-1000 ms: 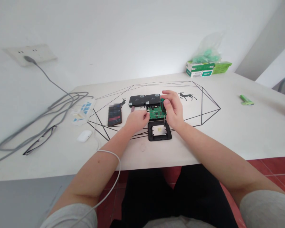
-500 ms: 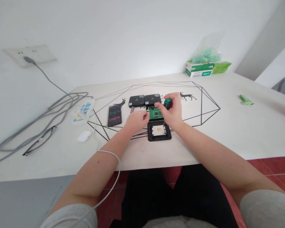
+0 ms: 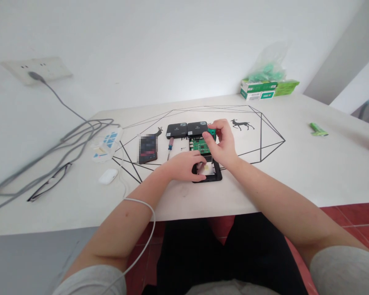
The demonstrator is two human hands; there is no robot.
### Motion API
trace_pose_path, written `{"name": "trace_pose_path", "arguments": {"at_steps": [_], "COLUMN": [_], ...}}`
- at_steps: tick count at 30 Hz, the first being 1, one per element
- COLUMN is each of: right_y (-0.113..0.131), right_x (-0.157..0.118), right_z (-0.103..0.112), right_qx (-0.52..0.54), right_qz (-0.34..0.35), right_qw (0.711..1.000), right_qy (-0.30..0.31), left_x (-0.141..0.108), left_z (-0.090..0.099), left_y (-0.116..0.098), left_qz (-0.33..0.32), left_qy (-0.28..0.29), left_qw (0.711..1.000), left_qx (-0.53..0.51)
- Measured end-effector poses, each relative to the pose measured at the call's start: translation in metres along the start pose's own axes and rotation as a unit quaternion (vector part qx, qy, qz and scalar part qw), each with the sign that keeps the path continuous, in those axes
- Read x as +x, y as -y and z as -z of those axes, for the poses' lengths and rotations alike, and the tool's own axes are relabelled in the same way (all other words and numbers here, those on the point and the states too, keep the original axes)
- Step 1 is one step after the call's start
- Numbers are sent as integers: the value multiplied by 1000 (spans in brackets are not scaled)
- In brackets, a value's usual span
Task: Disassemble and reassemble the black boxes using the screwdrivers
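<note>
My right hand (image 3: 223, 141) is closed around a screwdriver with a green and black handle (image 3: 212, 132). Its thin shaft points down at a black plastic casing (image 3: 215, 177) lying on the table. Inside that casing is a pale metal plate (image 3: 206, 169) with a yellowish square on it. My left hand (image 3: 186, 166) grips the casing's left side, thumb along the near edge and fingers curled over the far part. Just behind the casing lies a green circuit board (image 3: 199, 145), partly covered by my right hand. Two black boxes (image 3: 176, 130) stand side by side beyond it.
Left of my hands lie another screwdriver (image 3: 171, 144), a phone (image 3: 148, 148), a white earbud case (image 3: 108, 176), a parts box (image 3: 109, 143), glasses (image 3: 51, 180) and grey cable (image 3: 33, 155). Green boxes (image 3: 258, 87) stand at the back right. A white cable (image 3: 152, 229) crosses my left forearm.
My left hand has shifted from the circuit board toward me, onto the casing, uncovering the other screwdriver. My right hand, still with its screwdriver, has moved slightly left.
</note>
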State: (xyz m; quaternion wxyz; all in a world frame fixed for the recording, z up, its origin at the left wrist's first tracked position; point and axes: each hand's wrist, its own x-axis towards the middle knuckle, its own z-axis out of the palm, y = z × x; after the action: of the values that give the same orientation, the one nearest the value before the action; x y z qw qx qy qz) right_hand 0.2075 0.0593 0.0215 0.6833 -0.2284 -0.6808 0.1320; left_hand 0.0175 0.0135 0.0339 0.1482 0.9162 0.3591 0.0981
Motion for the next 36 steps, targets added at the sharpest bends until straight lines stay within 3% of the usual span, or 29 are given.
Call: {"name": "trace_pose_path", "arguments": {"at_steps": [8,14,18,25,33,36], "right_y": [-3,1,-2,0,-1,2], "right_x": [0,-1,-3,2,4,3], "right_z": [-1,2,3,0,1,2], "right_qx": [-21,35,94,40,-30,-30], "right_qz": [-95,-16,-72,-18,-69,-42], "right_qw": [995,999,993,999,997,999], "right_qy": [-29,10,29,15,-22,-10], "left_x": [1,6,7,6,5,5], "left_z": [1,-3,-3,-2,-2,-2], "left_y": [-7,-8,-12,-12,-9,-8], "left_qz": [41,57,58,59,48,44], "left_qy": [20,16,15,14,9,8], "left_qw": [999,998,997,997,998,999], "left_qx": [2,20,37,38,29,28]}}
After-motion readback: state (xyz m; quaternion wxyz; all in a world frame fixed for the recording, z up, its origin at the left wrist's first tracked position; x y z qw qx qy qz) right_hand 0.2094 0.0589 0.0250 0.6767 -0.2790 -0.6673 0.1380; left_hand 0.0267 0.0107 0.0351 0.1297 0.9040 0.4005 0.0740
